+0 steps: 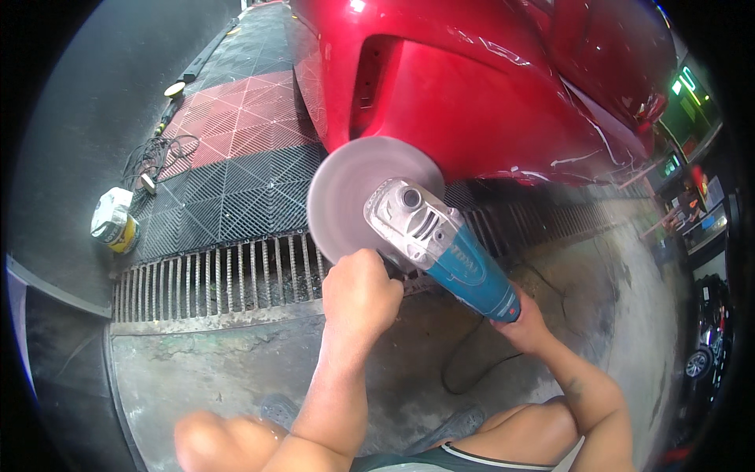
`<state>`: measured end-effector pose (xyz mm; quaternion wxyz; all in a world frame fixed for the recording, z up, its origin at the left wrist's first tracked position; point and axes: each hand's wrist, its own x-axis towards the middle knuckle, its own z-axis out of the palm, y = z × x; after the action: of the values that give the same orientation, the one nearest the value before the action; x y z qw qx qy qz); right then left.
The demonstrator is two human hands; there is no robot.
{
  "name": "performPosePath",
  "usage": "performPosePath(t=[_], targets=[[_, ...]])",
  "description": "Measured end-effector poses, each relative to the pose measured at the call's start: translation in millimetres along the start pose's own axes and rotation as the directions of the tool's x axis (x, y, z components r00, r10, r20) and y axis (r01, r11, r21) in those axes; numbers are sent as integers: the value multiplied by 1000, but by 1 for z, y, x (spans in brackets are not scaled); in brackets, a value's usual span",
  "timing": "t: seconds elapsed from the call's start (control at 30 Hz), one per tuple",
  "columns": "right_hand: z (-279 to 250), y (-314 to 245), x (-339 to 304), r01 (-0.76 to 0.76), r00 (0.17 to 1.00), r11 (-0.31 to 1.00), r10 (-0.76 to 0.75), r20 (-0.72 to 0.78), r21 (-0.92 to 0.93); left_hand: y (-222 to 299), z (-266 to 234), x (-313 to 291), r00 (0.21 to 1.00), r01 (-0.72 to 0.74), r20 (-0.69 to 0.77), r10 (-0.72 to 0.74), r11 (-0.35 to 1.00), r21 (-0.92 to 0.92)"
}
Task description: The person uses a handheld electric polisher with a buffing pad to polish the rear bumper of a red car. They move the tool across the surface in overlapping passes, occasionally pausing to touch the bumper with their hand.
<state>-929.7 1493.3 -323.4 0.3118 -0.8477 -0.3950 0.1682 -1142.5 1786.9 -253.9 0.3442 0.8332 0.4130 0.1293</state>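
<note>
A rotary polisher with a teal body and a silver metal head is held in both my hands, slanting across the middle of the view. My left hand is closed in a fist around its side handle, most of which is hidden by the fingers. Around the rear end of the body wraps my right hand, partly hidden by the tool. The wide round greyish pad looks smeared, as if spinning. Its far edge overlaps the lower edge of a glossy red car body panel; I cannot tell whether they touch.
A metal drain grate crosses the floor, with black and red floor tiles beyond. At left, a tub and coiled cable lie by the dark wall. A cord loops below the polisher. Another person and a black car are at right.
</note>
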Motion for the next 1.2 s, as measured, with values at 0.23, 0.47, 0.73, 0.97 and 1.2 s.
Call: performPosePath(t=[0.23, 0.47, 0.73, 0.97, 1.2], targets=[[-5, -34, 0, -1, 993, 992, -14, -115, -127, -16, 0, 11, 1000, 15, -25, -16, 999, -39], [-42, -106, -27, -12, 936, 919, -127, -327, -393, -10, 10, 34, 998, -55, 18, 67, 918, -392], [-67, -157, -53, -33, 860, 810, -276, -429, -586, 12, 19, 68, 954, -266, -78, 290, 695, -668], [-63, -160, -59, -32, 936, 844, -162, -312, -535, 4, -1, 47, 984, -58, 106, 141, 826, -560], [-43, -123, -47, -18, 980, 956, -41, -193, -293, -15, -1, 36, 997, -42, 52, 63, 941, -337]])
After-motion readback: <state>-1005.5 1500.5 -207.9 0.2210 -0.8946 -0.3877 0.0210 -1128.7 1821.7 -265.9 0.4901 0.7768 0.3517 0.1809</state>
